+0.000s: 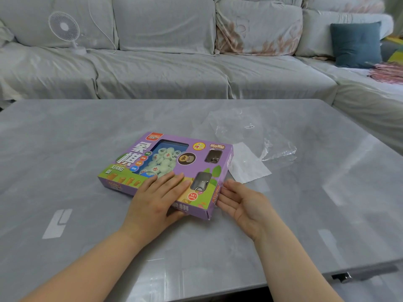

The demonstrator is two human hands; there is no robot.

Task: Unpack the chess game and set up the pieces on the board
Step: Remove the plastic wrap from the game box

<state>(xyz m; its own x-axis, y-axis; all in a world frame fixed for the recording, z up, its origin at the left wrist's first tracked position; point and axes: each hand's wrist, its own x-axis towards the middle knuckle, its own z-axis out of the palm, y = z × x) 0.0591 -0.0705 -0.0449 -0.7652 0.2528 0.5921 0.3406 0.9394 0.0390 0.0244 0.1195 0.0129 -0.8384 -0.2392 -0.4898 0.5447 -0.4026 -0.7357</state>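
Observation:
A purple chess game box (172, 153) lies flat and closed on the grey table (87, 138), near its middle. Through a clear window in the lid I see several pale green round pieces (162, 160). My left hand (159, 197) rests palm down on the near part of the box, thumb wrapped over its front edge. My right hand (242, 203) is beside the box's right end, palm turned inward, fingertips touching the end flap. Its fingers are apart and hold nothing.
A crumpled clear plastic bag (261, 134) and a white sheet (246, 164) lie on the table just right of the box. Behind the table stands a grey sofa (163, 68) with a small white fan (65, 29) and a blue cushion (355, 43).

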